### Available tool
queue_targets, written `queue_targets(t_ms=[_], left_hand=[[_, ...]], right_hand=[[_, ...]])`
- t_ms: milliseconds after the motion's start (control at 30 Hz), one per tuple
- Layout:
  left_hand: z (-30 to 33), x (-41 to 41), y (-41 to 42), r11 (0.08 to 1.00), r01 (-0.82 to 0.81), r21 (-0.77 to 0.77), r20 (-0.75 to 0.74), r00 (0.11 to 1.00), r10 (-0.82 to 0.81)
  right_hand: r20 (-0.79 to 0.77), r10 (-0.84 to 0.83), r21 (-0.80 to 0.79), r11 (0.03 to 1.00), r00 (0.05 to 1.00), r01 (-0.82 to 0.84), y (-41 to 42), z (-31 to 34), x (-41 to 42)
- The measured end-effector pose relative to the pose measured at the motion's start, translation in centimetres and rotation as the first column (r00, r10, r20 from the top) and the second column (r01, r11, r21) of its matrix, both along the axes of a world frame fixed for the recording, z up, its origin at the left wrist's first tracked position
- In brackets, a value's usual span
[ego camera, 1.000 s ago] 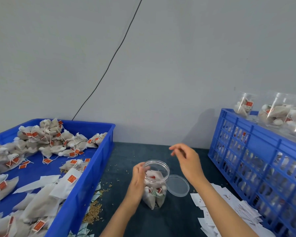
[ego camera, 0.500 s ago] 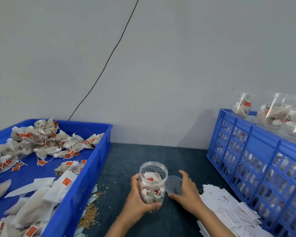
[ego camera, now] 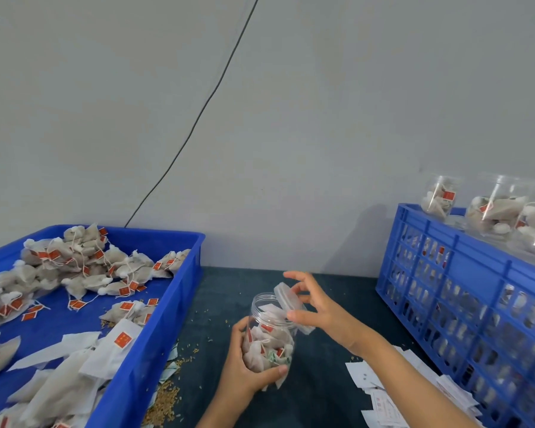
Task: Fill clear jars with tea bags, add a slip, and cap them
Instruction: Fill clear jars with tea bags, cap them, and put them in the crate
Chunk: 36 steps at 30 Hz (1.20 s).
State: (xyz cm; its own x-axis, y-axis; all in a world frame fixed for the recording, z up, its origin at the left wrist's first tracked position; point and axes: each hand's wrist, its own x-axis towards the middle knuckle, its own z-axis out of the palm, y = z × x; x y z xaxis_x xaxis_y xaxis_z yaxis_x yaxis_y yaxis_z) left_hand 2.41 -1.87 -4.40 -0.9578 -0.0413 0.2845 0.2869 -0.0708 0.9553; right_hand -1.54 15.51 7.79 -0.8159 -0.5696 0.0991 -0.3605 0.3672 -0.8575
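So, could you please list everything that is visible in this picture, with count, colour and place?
jar: one, clear, open, centre, lifted and tilted, holding tea bags
lid: one, clear, tilted at the jar's mouth, not yet on
loose tea bags: many, beige with red tags, in the tray
tray: one, blue, left
paper slips: a pile, white, lower right on the table
crate: one, blue, slotted, right
filled jars: at least three, clear, on top of the crate
spilled grains: scattered, tan, beside the tray
table: dark teal surface
cable: one, black, on the grey wall
left hand: grips the jar's body
right hand: fingers pinch the lid
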Motion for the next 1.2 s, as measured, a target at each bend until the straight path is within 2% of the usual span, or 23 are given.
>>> queue_targets(t_ms=[200, 300, 400, 500, 567, 633, 733, 833, 900, 967, 1033, 1067, 1100, 1133, 1200], left_hand=[[0.8, 0.0, 0.3, 1.0, 0.019, -0.009, 0.008, 1.0, -0.019], [2.3, -0.1, 0.2, 0.999, 0.033, 0.005, 0.009, 0.999, -0.033], [3.7, 0.0, 0.4, 0.996, -0.015, 0.086, -0.024, 1.0, 0.017], [4.8, 0.3, 0.9, 0.929, -0.094, 0.358, 0.018, 0.995, 0.094], [5.7, 0.5, 1.3, 0.867, -0.032, 0.498, 0.019, 0.999, 0.026], [6.6, 0.7, 1.6, 0.816, 0.039, 0.577, 0.027, 0.997, -0.066], [7.5, 1.0, 1.2, 0.806, 0.072, 0.588, 0.062, 0.989, -0.134], [8.3, 1.0, 0.5, 0.814, 0.091, 0.574, 0.164, 0.961, -0.223], [8.6, 0.8, -0.1, 0.779, 0.135, 0.612, 0.247, 0.903, -0.351], [8.9, 0.8, -0.8, 0.717, 0.188, 0.671, 0.315, 0.803, -0.506], [9.0, 0.8, -1.1, 0.664, 0.242, 0.707, 0.346, 0.701, -0.624], [9.0, 0.9, -1.1, 0.648, 0.255, 0.718, 0.346, 0.677, -0.65], [9.1, 0.9, -0.9, 0.644, 0.252, 0.722, 0.339, 0.683, -0.647], [9.1, 0.8, -0.6, 0.661, 0.232, 0.713, 0.324, 0.727, -0.605], [9.1, 0.6, 0.3, 0.737, 0.164, 0.655, 0.253, 0.872, -0.418]], right_hand=[[-0.133, -0.061, 0.087, 0.994, 0.989, 0.073, -2.0, -0.9, -0.2], [-0.215, -0.133, 0.066, 0.986, 0.967, 0.15, -2.4, -0.5, -0.1], [-0.285, -0.217, -0.066, 0.976, 0.934, 0.207, -2.8, 1.0, 0.0], [-0.254, -0.346, -0.296, 0.917, 0.903, 0.268, -3.2, 2.6, 0.0], [-0.211, -0.341, -0.344, 0.903, 0.916, 0.257, -3.5, 3.3, 0.1], [-0.228, -0.304, -0.3, 0.926, 0.925, 0.23, -3.8, 3.7, 0.4], [-0.28, -0.263, -0.264, 0.946, 0.923, 0.189, -3.9, 3.9, 0.8], [-0.345, -0.241, -0.198, 0.963, 0.907, 0.18, -3.5, 3.8, 1.0], [-0.424, -0.187, -0.121, 0.981, 0.886, 0.149, -3.2, 3.7, 1.0], [-0.484, -0.104, -0.09, 0.994, 0.869, 0.068, -2.8, 4.1, 1.0], [-0.501, -0.01, -0.062, 0.998, 0.865, -0.024, -2.1, 4.4, 1.0], [-0.491, 0.008, -0.041, 0.999, 0.871, -0.032, -1.9, 4.6, 1.0], [-0.469, -0.007, -0.041, 0.999, 0.883, -0.014, -1.9, 4.7, 0.9], [-0.436, -0.059, -0.055, 0.998, 0.898, 0.039, -2.2, 4.7, 0.8], [-0.382, -0.214, -0.106, 0.977, 0.899, 0.187, -3.0, 4.5, 0.9]])
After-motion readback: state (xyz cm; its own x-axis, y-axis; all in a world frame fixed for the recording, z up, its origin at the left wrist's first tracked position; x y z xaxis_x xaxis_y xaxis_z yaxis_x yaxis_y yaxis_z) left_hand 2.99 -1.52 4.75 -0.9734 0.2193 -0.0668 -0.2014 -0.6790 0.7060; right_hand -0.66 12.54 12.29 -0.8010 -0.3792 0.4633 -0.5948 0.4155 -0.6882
